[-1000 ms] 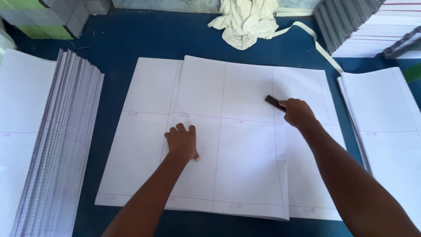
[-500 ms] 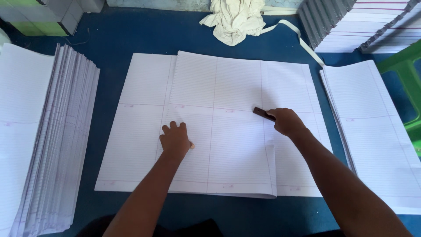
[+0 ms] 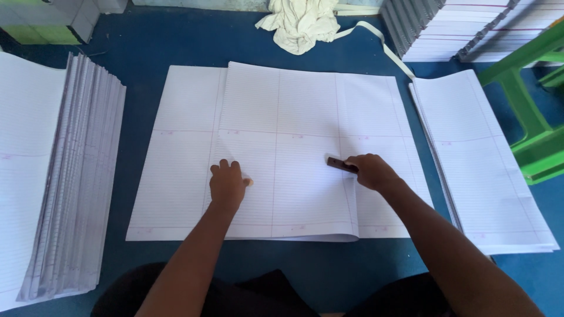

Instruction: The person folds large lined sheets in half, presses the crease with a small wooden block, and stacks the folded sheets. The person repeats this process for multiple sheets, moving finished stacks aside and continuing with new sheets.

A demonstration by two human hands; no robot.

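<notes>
Paper sheet (image 3: 282, 117), big, white and lined, lies folded over in the middle of the blue bench (image 3: 147, 47), on top of a wider sheet whose edges stick out on both sides. Far to the left sits a tall fanned stack of paper (image 3: 70, 176), near the work but not touching it. If an elbow bumps it, the loose edges could slide off and get mixed up. Next comes the left hand (image 3: 228, 185), lying flat with its grip spread wide on the top sheet and holding nothing. It pins the sheet down. If that hand lifts or slips, I think the sheet could skid and the fold would come out crooked. A hard push could also leave a wrinkle. A little to the right, the right hand (image 3: 371, 171) has its grip closed around a small dark tool (image 3: 341, 165), which presses on the paper by the folded edge. If the tool tips or digs in, it might scratch or tear the thin page. If it drifts off the fold line, the crease could run slanted. Further right lies another flat pile of sheets (image 3: 482, 170), just beside the work, and the right arm could drag across it and push pages out of line. At the back, a crumpled cloth (image 3: 299, 23) lies well apart.
</notes>
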